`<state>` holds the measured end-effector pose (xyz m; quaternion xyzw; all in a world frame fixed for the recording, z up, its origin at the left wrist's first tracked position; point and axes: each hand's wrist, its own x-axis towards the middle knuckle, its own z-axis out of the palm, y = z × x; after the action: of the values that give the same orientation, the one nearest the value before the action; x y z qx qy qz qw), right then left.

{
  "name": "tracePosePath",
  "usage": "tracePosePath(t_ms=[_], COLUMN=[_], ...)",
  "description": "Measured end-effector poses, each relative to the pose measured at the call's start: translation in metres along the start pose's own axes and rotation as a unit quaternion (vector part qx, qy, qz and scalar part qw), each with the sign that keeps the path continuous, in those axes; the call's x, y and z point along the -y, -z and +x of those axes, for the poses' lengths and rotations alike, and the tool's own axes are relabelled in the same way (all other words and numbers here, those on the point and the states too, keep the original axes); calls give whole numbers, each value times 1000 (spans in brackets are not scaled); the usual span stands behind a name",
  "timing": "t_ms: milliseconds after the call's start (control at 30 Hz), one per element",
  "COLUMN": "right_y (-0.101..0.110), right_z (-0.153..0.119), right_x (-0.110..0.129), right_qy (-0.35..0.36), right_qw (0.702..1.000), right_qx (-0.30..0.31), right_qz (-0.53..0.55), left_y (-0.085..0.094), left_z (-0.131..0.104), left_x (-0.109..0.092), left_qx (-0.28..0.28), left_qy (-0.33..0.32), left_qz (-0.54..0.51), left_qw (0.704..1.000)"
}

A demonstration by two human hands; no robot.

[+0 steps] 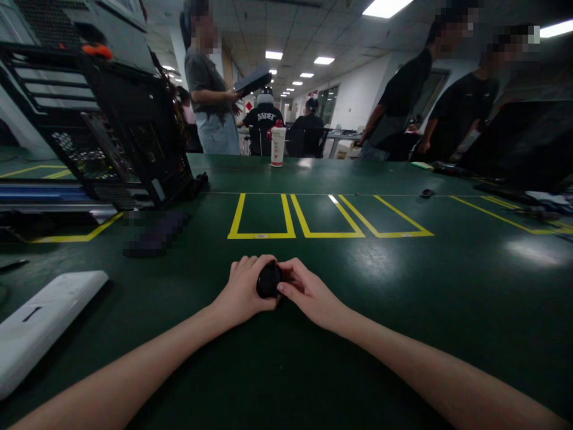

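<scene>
Both my hands meet at a small black rounded object (269,279) just above the green table, close to the middle of the view. My left hand (245,285) is closed round its left side, fingers over the top and thumb below. On the right edge of it, my right hand (308,292) pinches with thumb and fingertips. What kind of object this is I cannot make out, since fingers cover part of it.
Yellow tape outlines (262,236) mark the green table (286,370) ahead. An open black computer case (120,119) stands at left, near a dark blurred flat item (157,233) and a white slab-like device (45,322). A white cup (277,146) stands at the far edge. Several people are beyond.
</scene>
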<state>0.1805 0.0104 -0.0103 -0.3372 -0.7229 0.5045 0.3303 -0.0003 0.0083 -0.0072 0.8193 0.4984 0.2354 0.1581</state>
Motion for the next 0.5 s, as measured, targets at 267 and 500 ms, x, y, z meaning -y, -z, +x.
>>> tracePosePath(t_ms=[267,500], right_y=[-2,0], right_z=[2,2], right_x=[1,2], right_qy=[-7,-24], right_qw=[999,999], right_qx=[-38,-20], right_qz=[6,-27], left_y=[-1,0], left_z=[0,0], left_x=[1,0], left_qx=[-6,3], left_qy=[-2,-1], left_qz=[3,-8], left_qw=[1000,1000])
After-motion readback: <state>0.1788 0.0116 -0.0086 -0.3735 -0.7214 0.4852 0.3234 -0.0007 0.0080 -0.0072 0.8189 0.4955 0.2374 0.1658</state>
